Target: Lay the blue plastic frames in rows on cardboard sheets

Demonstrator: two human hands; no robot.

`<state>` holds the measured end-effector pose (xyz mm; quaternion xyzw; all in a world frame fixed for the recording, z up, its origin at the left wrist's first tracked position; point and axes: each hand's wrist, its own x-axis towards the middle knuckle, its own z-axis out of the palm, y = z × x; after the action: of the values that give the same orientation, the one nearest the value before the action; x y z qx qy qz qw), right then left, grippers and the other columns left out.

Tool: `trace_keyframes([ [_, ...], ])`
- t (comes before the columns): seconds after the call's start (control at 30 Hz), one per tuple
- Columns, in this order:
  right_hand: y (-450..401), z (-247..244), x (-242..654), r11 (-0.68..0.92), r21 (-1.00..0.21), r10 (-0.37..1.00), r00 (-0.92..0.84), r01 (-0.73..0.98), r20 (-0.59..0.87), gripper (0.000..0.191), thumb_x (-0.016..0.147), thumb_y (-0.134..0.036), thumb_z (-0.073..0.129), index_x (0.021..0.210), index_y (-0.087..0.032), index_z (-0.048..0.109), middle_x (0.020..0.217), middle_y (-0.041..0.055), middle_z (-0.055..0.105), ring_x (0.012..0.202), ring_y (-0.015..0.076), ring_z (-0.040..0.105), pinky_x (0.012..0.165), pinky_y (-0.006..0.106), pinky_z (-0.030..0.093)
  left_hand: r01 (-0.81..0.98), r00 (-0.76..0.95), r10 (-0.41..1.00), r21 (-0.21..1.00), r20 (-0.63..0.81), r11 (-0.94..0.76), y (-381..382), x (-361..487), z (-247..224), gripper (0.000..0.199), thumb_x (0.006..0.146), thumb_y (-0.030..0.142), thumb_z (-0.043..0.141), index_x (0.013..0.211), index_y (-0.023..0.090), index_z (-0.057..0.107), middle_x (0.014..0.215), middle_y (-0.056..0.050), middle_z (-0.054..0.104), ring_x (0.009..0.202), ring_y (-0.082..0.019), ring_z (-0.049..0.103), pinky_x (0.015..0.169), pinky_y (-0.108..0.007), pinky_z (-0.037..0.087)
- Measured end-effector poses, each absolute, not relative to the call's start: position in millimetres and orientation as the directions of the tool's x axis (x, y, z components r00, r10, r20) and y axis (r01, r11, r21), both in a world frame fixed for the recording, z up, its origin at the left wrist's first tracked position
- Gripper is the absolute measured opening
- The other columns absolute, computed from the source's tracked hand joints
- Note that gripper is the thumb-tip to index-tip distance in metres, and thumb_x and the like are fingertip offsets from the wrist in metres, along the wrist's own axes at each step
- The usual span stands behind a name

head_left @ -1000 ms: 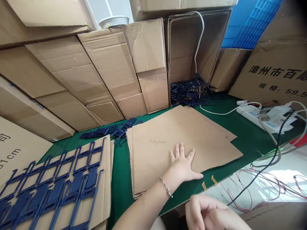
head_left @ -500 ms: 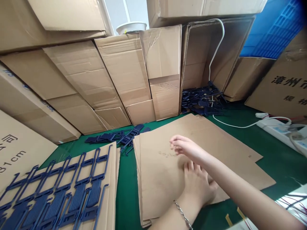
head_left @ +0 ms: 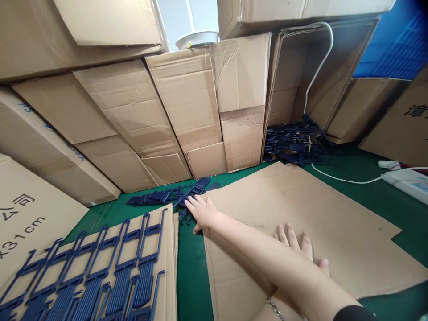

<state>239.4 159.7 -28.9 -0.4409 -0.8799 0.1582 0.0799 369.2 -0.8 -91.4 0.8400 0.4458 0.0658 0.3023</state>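
Note:
My right hand [head_left: 202,213] reaches across to the left edge of the stacked cardboard sheets [head_left: 337,214], its fingers stretched out beside a loose heap of dark blue plastic parts [head_left: 157,196]. The hand appears to hold nothing; whether its fingertips touch the parts I cannot tell. Under my right forearm, my left hand [head_left: 297,245] lies flat on the top sheet with its fingers spread, and a chain bracelet [head_left: 274,308] shows at its wrist. At the lower left, blue plastic frames with ribbed plates [head_left: 143,285] are laid out in rows on another cardboard stack [head_left: 173,263].
Cardboard boxes [head_left: 183,102] form a wall at the back. An open box [head_left: 284,98] on its side holds a pile of blue parts [head_left: 294,142], with a white cable [head_left: 347,180] running out to a power strip [head_left: 408,185]. A blue crate [head_left: 381,49] stands upper right.
My right hand has moved left from above the middle of the sheets to their left edge by the blue parts. The camera view has shifted slightly left. My left hand stays on the cardboard.

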Motion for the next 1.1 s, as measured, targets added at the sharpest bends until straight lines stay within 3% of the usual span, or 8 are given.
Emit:
trace_keyframes([
  [0.1,169,-28,221,0.621,-0.121,0.782,-0.623,0.774,0.026,0.110,0.056,-0.033,0.080,0.143,-0.016,0.014,0.149,0.0158,0.011,0.136,0.0320,0.010,0.103,0.063,0.018,0.720,0.571,0.803,0.573,-0.169,-0.392,-2,371,-84,0.070,0.082,0.056,0.038,0.143,0.026,0.022,0.151,-0.006,-0.005,0.136,-0.032,-0.011,0.109,-0.058,0.002],
  [0.17,173,-25,214,0.625,-0.098,0.781,-0.621,0.775,0.066,0.094,0.068,-0.028,0.072,0.143,-0.015,0.017,0.147,0.0179,0.017,0.135,0.0324,0.016,0.103,0.062,0.020,0.717,0.567,0.800,0.596,-0.196,-0.362,-3,371,-76,0.071,0.082,0.058,0.036,0.143,0.025,0.023,0.150,-0.007,-0.006,0.135,-0.030,-0.014,0.109,-0.056,-0.002],
  [0.27,173,-22,210,0.620,-0.087,0.784,-0.613,0.779,0.098,0.061,0.086,-0.018,0.045,0.142,-0.015,0.021,0.143,0.0184,0.029,0.132,0.0316,0.027,0.100,0.060,0.027,0.713,0.572,0.772,0.633,-0.276,-0.302,-3,371,-70,0.077,0.080,0.063,0.036,0.143,0.022,0.021,0.149,-0.008,-0.010,0.133,-0.030,-0.020,0.109,-0.056,-0.006],
  [0.37,170,-28,211,0.611,-0.071,0.790,-0.601,0.788,0.121,0.051,0.090,-0.013,0.026,0.141,-0.013,0.025,0.141,0.0184,0.032,0.129,0.0308,0.032,0.099,0.057,0.030,0.705,0.572,0.774,0.644,-0.270,-0.297,-2,373,-71,0.079,0.080,0.064,0.036,0.144,0.020,0.020,0.148,-0.009,-0.012,0.132,-0.030,-0.022,0.108,-0.056,-0.009],
  [0.5,175,-39,209,0.570,-0.089,0.820,-0.559,0.817,0.120,0.051,0.090,-0.014,0.024,0.141,-0.016,0.026,0.143,0.0190,0.028,0.125,0.0324,0.037,0.096,0.057,0.031,0.720,0.568,0.792,0.603,-0.226,-0.344,-3,374,-74,0.073,0.081,0.057,0.039,0.144,0.023,0.021,0.150,-0.005,-0.005,0.134,-0.030,-0.018,0.110,-0.055,-0.005],
  [0.63,191,-45,202,0.479,-0.134,0.878,-0.475,0.868,0.059,0.053,0.089,-0.012,0.023,0.141,-0.021,0.028,0.139,0.0202,0.035,0.122,0.0348,0.039,0.090,0.061,0.033,0.732,0.565,0.798,0.573,-0.209,-0.369,-5,373,-75,0.072,0.080,0.051,0.042,0.144,0.029,0.017,0.150,0.003,0.002,0.136,-0.026,-0.014,0.115,-0.049,0.002],
  [0.93,218,-39,203,0.400,-0.276,0.906,-0.423,0.874,-0.028,0.061,0.086,-0.006,0.032,0.140,-0.034,0.025,0.130,0.0146,0.044,0.116,0.0327,0.043,0.082,0.055,0.042,0.735,0.567,0.801,0.557,-0.193,-0.386,-5,374,-74,0.077,0.077,0.049,0.044,0.145,0.030,0.012,0.150,0.004,0.006,0.137,-0.025,-0.011,0.114,-0.048,0.003],
  [1.1,233,-35,211,0.441,-0.330,0.884,-0.467,0.835,-0.001,0.044,0.090,-0.024,0.047,0.132,-0.023,0.038,0.123,0.0101,0.049,0.107,0.0230,0.051,0.086,0.043,0.046,0.744,0.575,0.793,0.531,-0.201,-0.405,-4,374,-75,0.087,0.071,0.053,0.051,0.145,0.029,0.012,0.151,0.003,0.007,0.137,-0.027,-0.009,0.114,-0.049,0.004],
])
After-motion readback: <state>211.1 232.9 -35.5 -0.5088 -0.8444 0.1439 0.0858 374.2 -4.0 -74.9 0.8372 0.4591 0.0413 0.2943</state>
